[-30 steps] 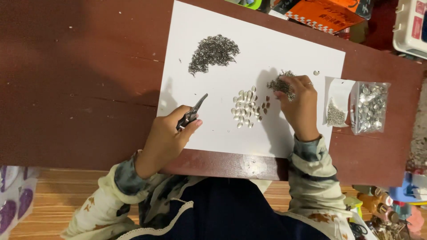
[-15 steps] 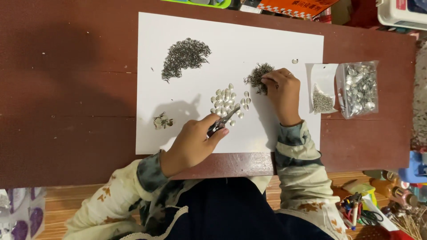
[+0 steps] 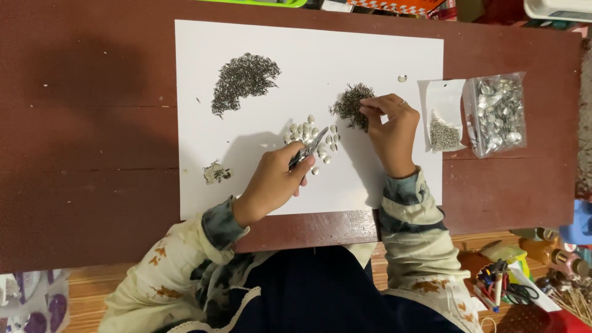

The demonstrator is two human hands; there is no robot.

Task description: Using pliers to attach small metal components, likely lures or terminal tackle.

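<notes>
Left hand has slid its gripped pliers into the silver beads; right hand pinches rings, best kept low over the paper.

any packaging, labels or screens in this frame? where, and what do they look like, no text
Clear plastic bag: right of the white paper sheet, squarish, full of silver pieces.
Small clear pouch: on the sheet's right edge, a few tiny grey bits at its bottom.
Orange box: top edge, mostly cut off, checkered trim.
No screens visible.
</notes>
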